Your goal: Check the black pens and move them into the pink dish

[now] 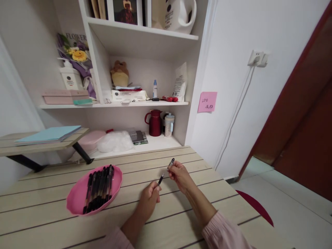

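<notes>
My left hand (149, 198) rests on the wooden table (181, 221), fingers closed round a thin black pen (160, 180) whose tip points up and to the right. Just right of it, my right hand (179, 174) is raised slightly above the table and pinches a small dark pen cap (171, 162). Cap and pen tip are a short gap apart. To the left stands a pink oval bowl (77, 200) holding several black pens (100, 186) laid side by side.
A white shelf unit (140, 34) stands behind the table with a red thermos (155, 123), a small cup (169, 124), a plastic bag and boxes. A side table with a blue folder (49, 134) is at left. A pink sticky note (207, 101) is on the wall; a red door is at right.
</notes>
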`<act>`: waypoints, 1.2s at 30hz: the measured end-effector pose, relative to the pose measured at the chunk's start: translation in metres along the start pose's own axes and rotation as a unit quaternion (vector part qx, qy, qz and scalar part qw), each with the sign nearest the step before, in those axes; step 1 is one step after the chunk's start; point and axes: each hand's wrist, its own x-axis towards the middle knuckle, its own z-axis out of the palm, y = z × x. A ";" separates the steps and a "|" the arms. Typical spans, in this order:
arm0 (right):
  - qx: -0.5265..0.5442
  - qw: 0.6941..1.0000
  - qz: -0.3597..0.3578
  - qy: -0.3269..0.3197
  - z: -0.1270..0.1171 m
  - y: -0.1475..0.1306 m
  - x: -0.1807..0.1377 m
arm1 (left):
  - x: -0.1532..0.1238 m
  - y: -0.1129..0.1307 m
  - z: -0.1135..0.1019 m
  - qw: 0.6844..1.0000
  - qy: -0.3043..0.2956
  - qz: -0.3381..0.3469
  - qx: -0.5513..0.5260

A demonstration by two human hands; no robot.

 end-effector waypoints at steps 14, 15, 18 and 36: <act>-0.111 0.989 -0.020 -0.093 0.004 0.003 -0.012 | -0.005 0.007 0.002 1.000 0.006 0.009 0.003; -0.118 0.988 -0.018 -0.095 0.003 0.005 -0.013 | -0.005 0.006 0.002 1.000 0.005 0.011 0.005; -0.133 0.985 -0.002 -0.110 0.004 0.012 -0.015 | -0.004 0.005 0.001 1.000 0.002 0.019 0.010; -0.152 0.984 -0.021 -0.093 0.017 0.041 -0.021 | -0.007 0.007 0.000 0.999 0.022 0.040 0.005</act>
